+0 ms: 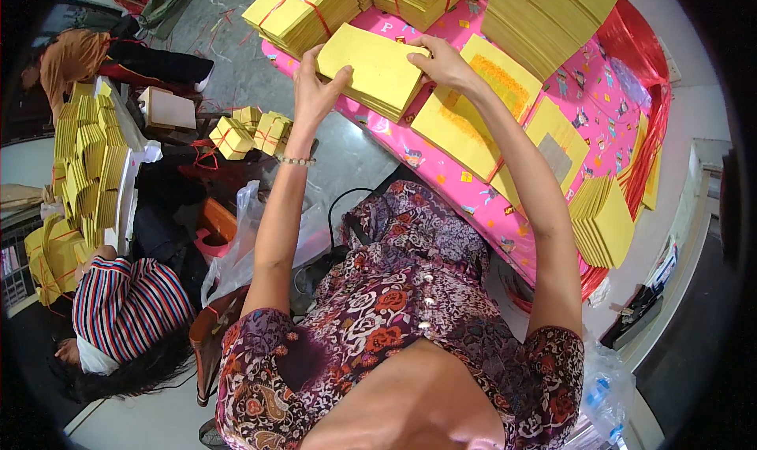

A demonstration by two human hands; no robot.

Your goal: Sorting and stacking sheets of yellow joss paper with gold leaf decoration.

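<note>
Between my two hands is a thick stack of yellow paper (371, 62), at the near left edge of a table with a pink patterned cover (378, 127). My left hand (317, 91) grips its left end, thumb on top and fingers over the far side. At the right end, my right hand (441, 62) pinches the corner, with some fingertips hidden behind the paper. Just right of it lies a yellow sheet with an orange printed patch (473, 107). Beyond my left hand stands a yellow bundle tied with red string (303, 13).
More tied yellow stacks (422, 1) and a tall loose stack (548, 24) fill the far side. Red plastic string (643, 48) hangs at the right. At left, a person in a striped top (134, 300) sits by another paper-laden table; small tied bundles (233, 137) lie nearby.
</note>
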